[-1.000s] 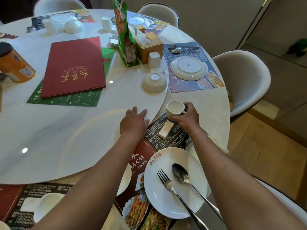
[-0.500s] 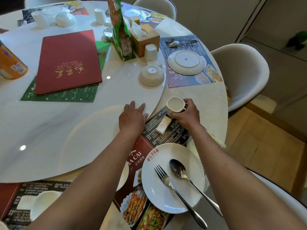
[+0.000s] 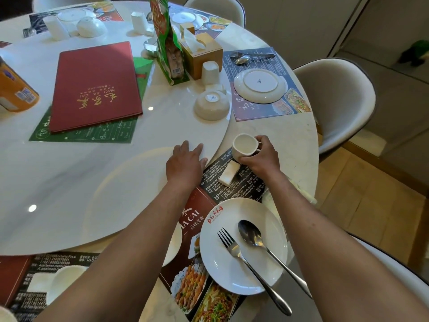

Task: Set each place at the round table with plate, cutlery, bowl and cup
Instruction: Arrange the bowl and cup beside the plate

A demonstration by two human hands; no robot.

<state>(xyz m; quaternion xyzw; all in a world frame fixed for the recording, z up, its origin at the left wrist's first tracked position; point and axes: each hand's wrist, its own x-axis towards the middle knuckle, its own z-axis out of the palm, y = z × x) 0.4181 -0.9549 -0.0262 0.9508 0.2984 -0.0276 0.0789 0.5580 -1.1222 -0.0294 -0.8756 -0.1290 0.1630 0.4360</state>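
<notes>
My right hand point(image 3: 262, 158) grips a small white cup point(image 3: 245, 147) upright by its handle, at the far end of the near placemat point(image 3: 209, 194). My left hand point(image 3: 185, 163) rests flat on the edge of the white turntable point(image 3: 92, 182). On the near placemat lies a white plate point(image 3: 234, 270) with a fork point(image 3: 246, 261) and a spoon point(image 3: 262, 245) on it. A white rest block point(image 3: 229, 174) lies beside the cup. At the neighbouring place an upside-down plate point(image 3: 260, 86) lies on its mat, with an inverted bowl point(image 3: 212, 104) and inverted cup point(image 3: 210, 72) on the turntable.
A red menu point(image 3: 95, 87), a green packet point(image 3: 166, 40), a tissue box point(image 3: 200, 54) and an orange can point(image 3: 14, 89) stand on the turntable. Cutlery point(image 3: 246, 58) lies behind the overturned plate. White chairs point(image 3: 334, 103) ring the table. More crockery point(image 3: 90, 26) sits at the far places.
My right hand has shifted the cup slightly while holding it. My left hand stays on the turntable edge, and the camera has tilted a little.
</notes>
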